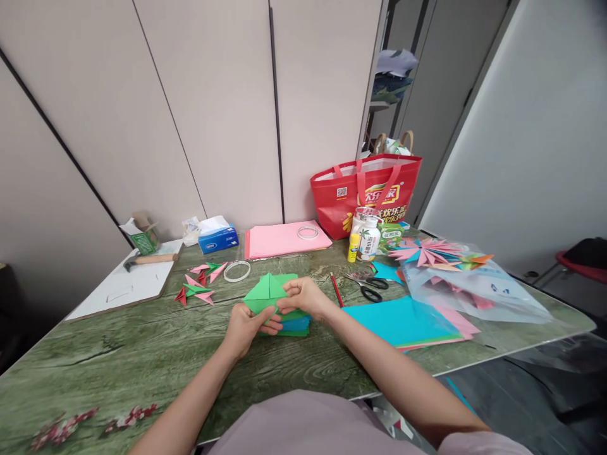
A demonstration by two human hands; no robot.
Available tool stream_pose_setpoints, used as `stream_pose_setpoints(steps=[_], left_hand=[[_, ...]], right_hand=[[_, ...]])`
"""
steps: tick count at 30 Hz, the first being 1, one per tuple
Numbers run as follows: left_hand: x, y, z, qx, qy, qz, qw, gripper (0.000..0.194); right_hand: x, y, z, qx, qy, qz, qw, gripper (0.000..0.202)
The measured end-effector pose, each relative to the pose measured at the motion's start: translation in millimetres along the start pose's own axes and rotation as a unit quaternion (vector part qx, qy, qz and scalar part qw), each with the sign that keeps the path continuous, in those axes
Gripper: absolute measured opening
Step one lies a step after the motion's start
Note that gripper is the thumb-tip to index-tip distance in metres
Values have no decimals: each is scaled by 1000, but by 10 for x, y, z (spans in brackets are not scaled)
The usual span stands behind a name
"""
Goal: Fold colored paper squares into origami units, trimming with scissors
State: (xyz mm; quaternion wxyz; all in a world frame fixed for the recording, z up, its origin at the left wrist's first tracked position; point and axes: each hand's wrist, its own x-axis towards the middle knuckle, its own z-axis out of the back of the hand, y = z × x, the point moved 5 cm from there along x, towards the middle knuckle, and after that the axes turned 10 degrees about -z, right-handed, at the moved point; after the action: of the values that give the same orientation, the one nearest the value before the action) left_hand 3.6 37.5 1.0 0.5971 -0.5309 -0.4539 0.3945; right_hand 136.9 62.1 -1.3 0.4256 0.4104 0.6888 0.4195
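Observation:
A green sheet of paper (260, 294), its top folded into a triangular peak, is held up between both hands. My left hand (249, 325) pinches its lower edge, thumb in front. My right hand (302, 297) grips the paper's right side with thumb and fingers together. Beneath the hands lies a stack of green and blue paper (296, 327), partly covered by them. Small folded pieces in pink, red and green (202, 284) rest to the left, beside a roll of tape (236, 272).
Pink sheets (275, 240), a tissue box (218, 239) and a red bag (365, 196) stand at the back. Scissors (372, 292), a red pencil (336, 289), blue sheets (398, 319) and a plastic bag (488, 294) lie right. A hammer (152, 258) rests on a white board (128, 284).

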Motion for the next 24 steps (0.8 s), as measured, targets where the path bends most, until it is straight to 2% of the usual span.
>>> stream_pose_setpoints(steps=[4, 12, 24], left_hand=[[8, 32, 3, 17, 9, 9, 1000, 27], [19, 14, 36, 12, 23, 24, 999, 28], [22, 1, 27, 15, 32, 30, 999, 30]], right_hand=[[-11, -4, 2, -29, 24, -21, 999, 46], [4, 4, 27, -7, 58, -32, 998, 37], [3, 27, 56, -36, 100, -17, 994, 43]])
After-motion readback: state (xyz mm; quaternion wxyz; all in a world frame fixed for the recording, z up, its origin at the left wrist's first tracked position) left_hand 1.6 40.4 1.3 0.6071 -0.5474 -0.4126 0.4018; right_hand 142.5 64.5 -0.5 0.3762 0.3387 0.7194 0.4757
